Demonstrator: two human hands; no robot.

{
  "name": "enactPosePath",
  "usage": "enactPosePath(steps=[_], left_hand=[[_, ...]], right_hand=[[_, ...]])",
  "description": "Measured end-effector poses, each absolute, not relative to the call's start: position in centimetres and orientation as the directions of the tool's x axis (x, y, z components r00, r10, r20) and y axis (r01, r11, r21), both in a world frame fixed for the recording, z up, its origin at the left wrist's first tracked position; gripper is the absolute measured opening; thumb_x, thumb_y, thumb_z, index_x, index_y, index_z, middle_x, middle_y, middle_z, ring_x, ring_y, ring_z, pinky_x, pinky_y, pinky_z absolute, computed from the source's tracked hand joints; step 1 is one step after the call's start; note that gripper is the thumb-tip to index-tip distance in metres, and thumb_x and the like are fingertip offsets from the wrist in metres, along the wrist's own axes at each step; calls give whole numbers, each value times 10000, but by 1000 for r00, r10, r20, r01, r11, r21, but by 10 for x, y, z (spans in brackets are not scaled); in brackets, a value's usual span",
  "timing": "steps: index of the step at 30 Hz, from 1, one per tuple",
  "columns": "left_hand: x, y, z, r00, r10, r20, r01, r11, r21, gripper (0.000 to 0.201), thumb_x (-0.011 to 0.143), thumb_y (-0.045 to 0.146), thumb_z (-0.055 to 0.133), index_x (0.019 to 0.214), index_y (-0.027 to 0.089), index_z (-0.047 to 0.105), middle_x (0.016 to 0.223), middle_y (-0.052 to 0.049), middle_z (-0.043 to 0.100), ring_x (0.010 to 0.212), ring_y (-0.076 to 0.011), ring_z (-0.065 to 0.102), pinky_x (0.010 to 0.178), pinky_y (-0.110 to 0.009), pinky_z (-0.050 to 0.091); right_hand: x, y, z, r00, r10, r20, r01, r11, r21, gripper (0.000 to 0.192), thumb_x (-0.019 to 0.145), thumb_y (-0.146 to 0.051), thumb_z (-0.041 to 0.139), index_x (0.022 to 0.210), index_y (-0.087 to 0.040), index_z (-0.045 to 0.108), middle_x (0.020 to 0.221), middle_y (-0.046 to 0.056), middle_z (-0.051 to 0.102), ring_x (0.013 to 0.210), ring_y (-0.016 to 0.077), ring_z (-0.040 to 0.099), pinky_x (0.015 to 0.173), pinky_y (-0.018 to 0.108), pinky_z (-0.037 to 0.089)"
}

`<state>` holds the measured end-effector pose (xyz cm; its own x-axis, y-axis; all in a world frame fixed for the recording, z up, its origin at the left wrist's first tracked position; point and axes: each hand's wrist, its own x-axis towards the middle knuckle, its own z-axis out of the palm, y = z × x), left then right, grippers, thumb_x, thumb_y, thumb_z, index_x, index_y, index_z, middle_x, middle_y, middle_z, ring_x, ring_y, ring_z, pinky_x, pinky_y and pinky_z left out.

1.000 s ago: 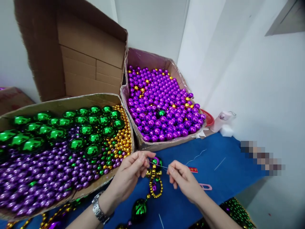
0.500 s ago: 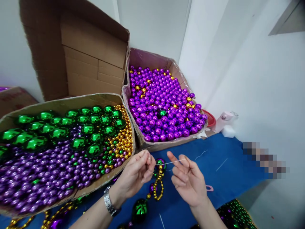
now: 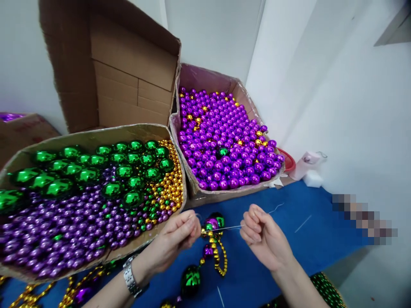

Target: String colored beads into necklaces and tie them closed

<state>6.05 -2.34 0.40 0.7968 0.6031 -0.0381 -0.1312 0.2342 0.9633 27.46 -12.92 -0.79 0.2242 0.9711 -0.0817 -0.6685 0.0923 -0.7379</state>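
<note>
A thin white thread (image 3: 229, 227) runs taut between my two closed hands. My left hand (image 3: 180, 233), with a metal watch on its wrist, grips one end; my right hand (image 3: 261, 233) is curled into a fist round the other. Between the hands, a bead necklace (image 3: 215, 252) lies on the blue cloth, with a loop of small gold beads and purple and green balls. A large green ball (image 3: 190, 280) sits lower on this strand. Whether the thread is tied to the beads I cannot tell.
A cardboard box (image 3: 105, 256) of green, purple and gold beads stands at left. Another box (image 3: 221, 197) of purple beads stands behind. Thread scraps (image 3: 303, 223) lie on the blue cloth (image 3: 321, 214). A red basin (image 3: 287, 160) and a pink object (image 3: 308, 162) are at the back right.
My hands have moved apart and pulled the thread tight. My right fingers, partly stretched before, are now curled shut. The gold bead loop has shifted a little to the right.
</note>
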Motion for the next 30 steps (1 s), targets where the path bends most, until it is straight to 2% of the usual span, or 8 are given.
enactPosePath(steps=[2, 4, 8, 14, 18, 21, 26, 30], left_hand=[[53, -20, -6, 726, 684, -69, -159, 265, 951, 334, 912, 358, 457, 642, 162, 448, 589, 26, 399, 515, -91, 294, 472, -247, 194], [53, -19, -13, 711, 699, -78, -193, 301, 934, 323, 916, 350, 453, 653, 164, 447, 585, 29, 392, 505, -89, 291, 465, -240, 196], [65, -17, -27, 777, 629, -31, -296, 407, 864, 310, 901, 341, 489, 654, 166, 422, 581, 35, 380, 488, -80, 293, 450, -221, 199], [69, -14, -59, 775, 632, -27, -447, 578, 683, 290, 881, 324, 521, 663, 168, 411, 547, 47, 348, 451, -65, 286, 430, -196, 209], [64, -12, -65, 762, 646, -35, -479, 599, 642, 292, 878, 314, 531, 659, 164, 411, 539, 46, 352, 451, -62, 314, 432, -188, 228], [65, -11, -65, 778, 628, -30, -470, 613, 635, 293, 882, 313, 526, 658, 163, 413, 537, 46, 356, 444, -62, 319, 432, -192, 234], [67, -13, -65, 786, 618, -16, -462, 605, 648, 286, 886, 303, 513, 655, 162, 420, 541, 41, 371, 443, -66, 317, 435, -200, 228], [67, -15, -59, 774, 632, -27, -426, 553, 716, 285, 879, 340, 522, 670, 167, 436, 552, 36, 398, 454, -74, 322, 439, -209, 219]], right_hand=[[286, -133, -16, 334, 938, -95, -647, 155, -747, 358, 851, -293, 512, 628, -215, 242, 559, -91, 162, 450, 82, 114, 419, 213, 175], [292, -135, -20, 372, 925, -74, -571, 165, -804, 346, 881, -296, 483, 637, -215, 251, 570, -88, 173, 455, 84, 139, 426, 213, 187], [280, -131, -19, 297, 954, 36, -176, 92, -980, 309, 942, -357, 384, 672, -216, 331, 586, -67, 314, 488, 91, 315, 476, 222, 275], [253, -117, -39, 210, 977, 46, 100, 25, -995, 252, 921, -371, 452, 747, -202, 520, 637, -28, 491, 597, 126, 472, 586, 253, 365], [239, -107, -57, 141, 988, 56, 267, 17, -963, 140, 851, -331, 568, 897, -216, 634, 843, 9, 562, 717, 140, 513, 674, 263, 378], [232, -98, -69, 93, 995, 27, 306, -3, -952, 163, 833, -323, 588, 943, -219, 650, 875, 5, 553, 624, 102, 492, 613, 243, 388], [229, -90, -76, 58, 998, -27, 256, -41, -966, 193, 826, -368, 603, 784, -181, 616, 767, -22, 534, 605, 83, 481, 546, 196, 370], [229, -93, -68, 58, 995, -85, 152, -93, -984, 249, 897, -431, 485, 837, -191, 508, 666, -40, 548, 512, 79, 501, 510, 197, 384]])
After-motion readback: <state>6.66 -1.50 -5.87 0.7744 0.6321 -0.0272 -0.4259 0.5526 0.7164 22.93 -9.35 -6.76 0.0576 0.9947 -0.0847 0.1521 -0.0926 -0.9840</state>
